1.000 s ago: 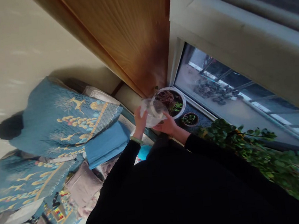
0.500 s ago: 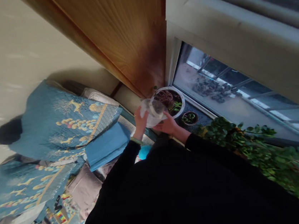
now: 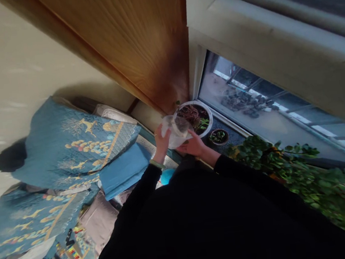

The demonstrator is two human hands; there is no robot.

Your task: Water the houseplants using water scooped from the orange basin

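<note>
A translucent whitish plastic container (image 3: 175, 136) is held between my two hands, tilted over the near edge of a white round pot (image 3: 211, 121). My left hand (image 3: 162, 139) grips its left side, and my right hand (image 3: 193, 144) holds it from the right and below. Dark soil, reddish-brown stems (image 3: 189, 114) and a small green plant (image 3: 203, 123) show inside the pot. Whether anything is in the container, I cannot tell. Just right of the pot stands a small pot (image 3: 219, 136) with green leaves.
A wooden panel (image 3: 137, 38) rises behind the white pot. To the right are a window (image 3: 250, 100) and a large leafy plant (image 3: 289, 166). A sofa with blue patterned covers (image 3: 77, 140) and pinkish cushions (image 3: 99, 214) stands left. Something bright blue (image 3: 167, 176) lies below my left wrist.
The view has shifted very slightly. Both hands keep their hold on the container, which stays at the pot's edge with almost no movement.
</note>
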